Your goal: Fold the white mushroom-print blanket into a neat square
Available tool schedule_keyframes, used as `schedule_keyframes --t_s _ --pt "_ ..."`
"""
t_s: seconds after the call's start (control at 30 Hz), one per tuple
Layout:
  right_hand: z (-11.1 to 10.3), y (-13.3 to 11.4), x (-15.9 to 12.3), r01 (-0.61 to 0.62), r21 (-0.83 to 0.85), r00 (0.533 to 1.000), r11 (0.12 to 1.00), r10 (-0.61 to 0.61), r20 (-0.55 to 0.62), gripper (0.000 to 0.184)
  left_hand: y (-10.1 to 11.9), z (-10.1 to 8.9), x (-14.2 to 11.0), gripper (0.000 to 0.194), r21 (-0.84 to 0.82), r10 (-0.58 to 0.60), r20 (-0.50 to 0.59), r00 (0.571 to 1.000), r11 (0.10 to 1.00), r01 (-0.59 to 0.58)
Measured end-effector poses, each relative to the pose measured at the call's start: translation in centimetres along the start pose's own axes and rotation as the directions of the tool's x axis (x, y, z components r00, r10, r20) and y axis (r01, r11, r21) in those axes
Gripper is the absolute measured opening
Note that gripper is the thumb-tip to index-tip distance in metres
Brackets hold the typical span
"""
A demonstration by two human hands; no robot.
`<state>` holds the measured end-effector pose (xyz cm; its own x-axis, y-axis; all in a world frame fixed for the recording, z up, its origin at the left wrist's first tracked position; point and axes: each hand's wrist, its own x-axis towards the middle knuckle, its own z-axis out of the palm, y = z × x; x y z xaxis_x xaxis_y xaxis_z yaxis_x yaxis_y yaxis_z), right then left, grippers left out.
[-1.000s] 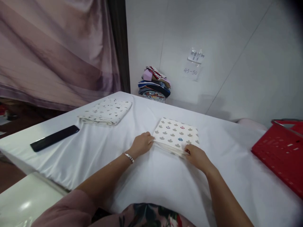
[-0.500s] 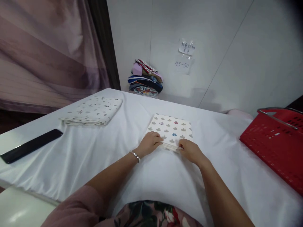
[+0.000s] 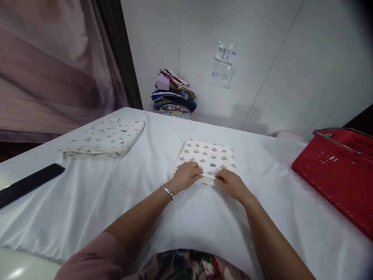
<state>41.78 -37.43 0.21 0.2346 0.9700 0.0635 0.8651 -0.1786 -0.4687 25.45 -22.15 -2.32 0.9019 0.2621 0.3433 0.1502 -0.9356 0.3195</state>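
A folded white cloth (image 3: 206,154) with a grey, red and blue print lies flat in front of me, its layered edge facing me. My left hand (image 3: 187,174) is closed at the near left part of that edge, fingers on top of the cloth. At the near right part, my right hand (image 3: 231,184) pinches the edge between thumb and curled fingers. Both hands rest low, close to the table. Another folded white cloth (image 3: 106,137), with a small scattered print, lies to the left, apart from my hands.
A white sheet covers the table (image 3: 131,194). On the right stands a red plastic basket (image 3: 335,171) with a metal handle. A black flat bar (image 3: 32,182) lies at the left. Behind the table is a stack of folded fabrics (image 3: 175,95) by the wall, under paper signs (image 3: 223,66).
My right hand has slid slightly left along the cloth's near edge, nearer my left hand. The cloth stays in about the same place, and the whole view has shifted a little.
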Motion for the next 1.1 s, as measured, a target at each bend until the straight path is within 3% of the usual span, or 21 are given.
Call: schedule_keyframes --t_s 0.23,0.63,1.1 --pt "0.1 0.0 0.1 0.019 -0.05 1.0 0.999 -0.018 0.008 0.02 0.3 -0.1 0.1 0.022 0.029 0.026 0.01 1.0 0.999 -0.026" --pt "-0.1 -0.1 0.0 0.042 -0.023 0.999 0.999 -0.041 0.026 0.018 0.9 0.6 0.0 0.024 0.135 0.111 0.033 0.993 0.984 -0.115" --pt "0.1 -0.1 0.0 0.062 -0.038 0.997 0.997 -0.06 0.055 0.007 1.3 0.8 -0.7 0.024 0.142 0.092 0.04 0.995 0.985 -0.097"
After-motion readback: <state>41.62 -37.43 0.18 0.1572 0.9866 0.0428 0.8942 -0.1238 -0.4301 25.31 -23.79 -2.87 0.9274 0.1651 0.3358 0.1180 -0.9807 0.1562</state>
